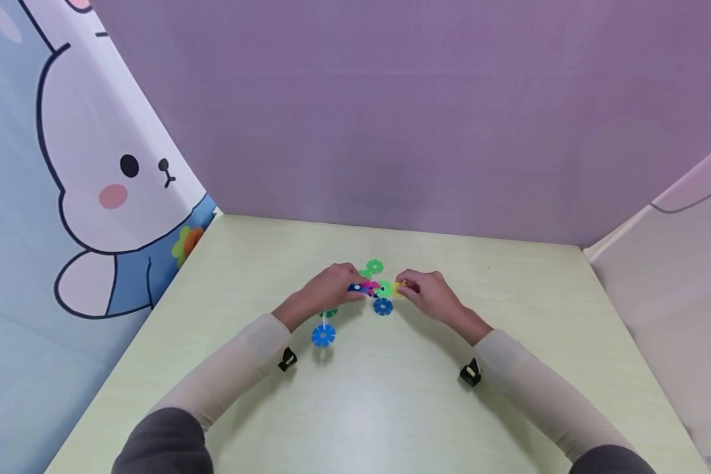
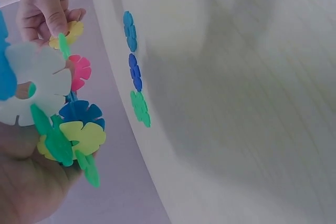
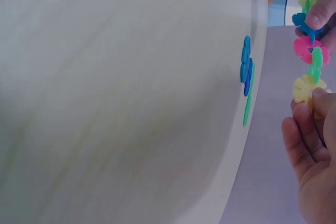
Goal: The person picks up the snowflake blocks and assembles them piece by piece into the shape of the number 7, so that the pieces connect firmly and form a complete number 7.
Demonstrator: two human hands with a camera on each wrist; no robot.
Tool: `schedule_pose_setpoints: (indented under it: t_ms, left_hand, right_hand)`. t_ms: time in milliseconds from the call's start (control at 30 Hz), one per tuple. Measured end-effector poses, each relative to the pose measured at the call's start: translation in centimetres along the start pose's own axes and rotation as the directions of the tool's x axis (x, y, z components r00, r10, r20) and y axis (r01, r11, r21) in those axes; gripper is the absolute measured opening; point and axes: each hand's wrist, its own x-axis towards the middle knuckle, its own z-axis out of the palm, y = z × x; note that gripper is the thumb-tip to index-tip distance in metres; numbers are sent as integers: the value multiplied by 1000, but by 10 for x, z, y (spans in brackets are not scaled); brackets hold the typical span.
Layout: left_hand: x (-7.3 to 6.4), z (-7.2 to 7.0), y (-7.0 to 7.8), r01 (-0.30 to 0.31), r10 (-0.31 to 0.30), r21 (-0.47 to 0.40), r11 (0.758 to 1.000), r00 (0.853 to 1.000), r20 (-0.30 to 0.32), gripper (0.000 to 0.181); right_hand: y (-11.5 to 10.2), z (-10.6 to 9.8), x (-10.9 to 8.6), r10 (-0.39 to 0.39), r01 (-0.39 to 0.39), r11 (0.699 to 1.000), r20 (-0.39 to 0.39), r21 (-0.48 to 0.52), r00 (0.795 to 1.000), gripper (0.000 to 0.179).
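A chain of slotted flower-shaped plastic discs stretches between my two hands above the table. My left hand [image 1: 334, 288] grips its middle around a blue disc [image 3: 301, 22]. The end with a white disc [image 2: 39, 80] and a light blue disc [image 1: 323, 335] hangs below that hand. Between the hands are a pink disc [image 3: 310, 51] and a green disc [image 3: 316, 64]. At the other end, my right hand [image 1: 431, 294] pinches a yellow disc [image 3: 305, 88] between thumb and fingers. The yellow disc meets the green one; how deep their slots engage cannot be told.
Loose discs lie flat on the pale table [image 1: 355, 408] beneath the chain: a light blue disc [image 2: 129, 31], a dark blue disc [image 2: 135, 72] and a green disc [image 2: 139, 108]. A purple partition [image 1: 421, 131] stands at the back, and a rabbit-print curtain [image 1: 112, 164] hangs at left.
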Motion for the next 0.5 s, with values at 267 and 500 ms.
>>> schedule_pose_setpoints:
  t_ms: [267, 500]
  left_hand:
    - [1, 3, 0, -58, 58, 21, 998, 998, -8, 43]
    - [0, -3, 3, -50, 50, 24, 998, 999, -8, 45]
  right_hand:
    - [-4, 2, 0, -24, 23, 1000, -23, -20, 999, 12]
    - [-8, 2, 3, -54, 53, 998, -70, -21, 996, 9]
